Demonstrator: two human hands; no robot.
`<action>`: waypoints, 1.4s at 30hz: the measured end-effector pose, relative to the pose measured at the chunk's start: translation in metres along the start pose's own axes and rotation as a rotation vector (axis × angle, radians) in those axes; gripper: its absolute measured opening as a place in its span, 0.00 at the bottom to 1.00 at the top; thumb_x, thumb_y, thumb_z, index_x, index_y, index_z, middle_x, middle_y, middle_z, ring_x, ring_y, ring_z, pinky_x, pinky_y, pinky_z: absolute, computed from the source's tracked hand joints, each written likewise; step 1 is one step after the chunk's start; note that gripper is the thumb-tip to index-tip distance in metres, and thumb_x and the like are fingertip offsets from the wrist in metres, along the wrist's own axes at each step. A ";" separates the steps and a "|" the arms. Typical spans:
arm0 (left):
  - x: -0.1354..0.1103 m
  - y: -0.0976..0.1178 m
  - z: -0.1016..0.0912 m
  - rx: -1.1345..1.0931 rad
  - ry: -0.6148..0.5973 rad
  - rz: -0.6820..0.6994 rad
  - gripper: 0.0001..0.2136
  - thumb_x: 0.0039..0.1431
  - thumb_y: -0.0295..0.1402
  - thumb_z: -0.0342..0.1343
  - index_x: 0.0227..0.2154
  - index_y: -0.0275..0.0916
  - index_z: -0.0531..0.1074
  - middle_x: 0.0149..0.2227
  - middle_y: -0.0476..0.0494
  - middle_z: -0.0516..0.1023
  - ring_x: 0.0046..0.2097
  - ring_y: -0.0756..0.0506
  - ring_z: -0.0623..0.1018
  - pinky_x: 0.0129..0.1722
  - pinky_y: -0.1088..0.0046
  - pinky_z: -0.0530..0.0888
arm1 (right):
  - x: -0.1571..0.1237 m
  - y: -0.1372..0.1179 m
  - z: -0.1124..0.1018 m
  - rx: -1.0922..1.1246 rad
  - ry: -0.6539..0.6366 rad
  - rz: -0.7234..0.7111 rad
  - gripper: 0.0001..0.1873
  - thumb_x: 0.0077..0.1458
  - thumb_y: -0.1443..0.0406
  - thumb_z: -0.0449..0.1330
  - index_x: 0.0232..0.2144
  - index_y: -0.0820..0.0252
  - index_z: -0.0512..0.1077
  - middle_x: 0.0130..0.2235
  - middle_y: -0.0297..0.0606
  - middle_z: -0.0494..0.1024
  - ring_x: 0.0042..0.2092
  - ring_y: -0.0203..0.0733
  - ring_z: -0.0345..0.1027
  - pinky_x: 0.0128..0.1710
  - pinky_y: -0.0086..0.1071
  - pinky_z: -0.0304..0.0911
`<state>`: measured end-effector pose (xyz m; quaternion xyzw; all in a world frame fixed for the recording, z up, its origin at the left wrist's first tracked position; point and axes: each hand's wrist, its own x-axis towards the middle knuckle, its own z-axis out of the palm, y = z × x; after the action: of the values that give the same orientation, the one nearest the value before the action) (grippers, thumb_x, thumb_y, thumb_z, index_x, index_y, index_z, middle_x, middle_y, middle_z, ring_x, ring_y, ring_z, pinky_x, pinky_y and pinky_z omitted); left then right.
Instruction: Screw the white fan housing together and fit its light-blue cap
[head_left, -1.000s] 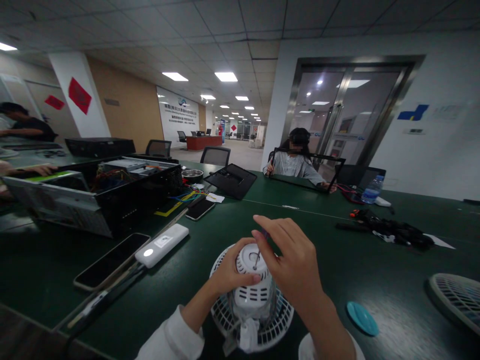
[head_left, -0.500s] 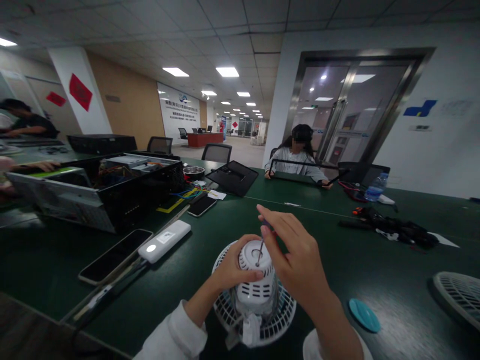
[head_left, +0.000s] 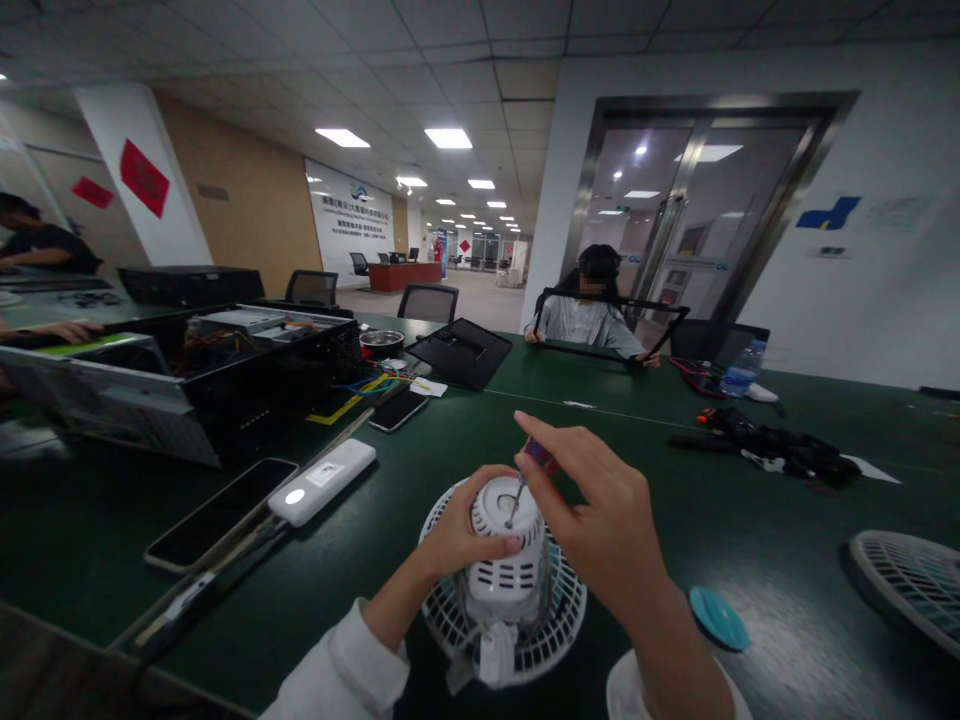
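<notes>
A white fan motor housing (head_left: 504,580) stands upright with its vented end up, on a round white fan grille (head_left: 559,640) that lies on the table. My left hand (head_left: 461,535) is wrapped round the housing's upper part, thumb across the near side. Between the thumb and fingers of my right hand (head_left: 592,495) is a screwdriver (head_left: 535,452) with a coloured handle, partly hidden. Its thin metal shaft slants down, and the tip meets the top of the housing near a hole. Whether a screw sits there, I cannot tell.
Left lie a phone (head_left: 221,512), a white power bank (head_left: 322,482) and an open computer case (head_left: 202,380). At right are a teal disc (head_left: 718,618) and another grille (head_left: 911,585). Across the green table (head_left: 630,440) a person (head_left: 589,310) holds a black frame (head_left: 611,298).
My view has shifted slightly to the right. My right hand's fingers have turned a little on the screwdriver, showing more of its handle. The person opposite has raised the black frame.
</notes>
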<state>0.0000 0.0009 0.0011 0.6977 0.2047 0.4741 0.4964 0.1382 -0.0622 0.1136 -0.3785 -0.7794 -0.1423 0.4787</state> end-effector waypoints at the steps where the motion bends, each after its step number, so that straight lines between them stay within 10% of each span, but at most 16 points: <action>1: 0.000 0.000 0.000 0.000 0.002 0.001 0.30 0.39 0.40 0.65 0.47 0.37 0.65 0.44 0.43 0.71 0.46 0.40 0.71 0.48 0.64 0.67 | 0.000 0.000 0.002 -0.032 0.019 0.004 0.13 0.56 0.69 0.53 0.43 0.66 0.70 0.32 0.40 0.76 0.34 0.39 0.66 0.34 0.34 0.64; 18: 0.000 0.001 0.001 0.022 0.005 -0.001 0.29 0.39 0.39 0.65 0.46 0.38 0.65 0.43 0.44 0.71 0.45 0.41 0.71 0.46 0.67 0.67 | -0.001 0.004 0.004 -0.086 -0.110 0.068 0.18 0.58 0.70 0.46 0.47 0.65 0.68 0.37 0.44 0.75 0.39 0.43 0.66 0.38 0.37 0.63; 42: -0.001 -0.002 0.000 0.015 0.004 0.008 0.30 0.39 0.39 0.66 0.47 0.37 0.65 0.44 0.43 0.72 0.45 0.40 0.71 0.47 0.65 0.67 | 0.001 -0.002 0.001 -0.008 0.066 0.002 0.13 0.56 0.72 0.51 0.43 0.66 0.69 0.37 0.43 0.76 0.39 0.40 0.68 0.39 0.35 0.66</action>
<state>-0.0002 0.0014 -0.0014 0.7012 0.2066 0.4761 0.4889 0.1357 -0.0628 0.1146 -0.3765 -0.7621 -0.1575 0.5027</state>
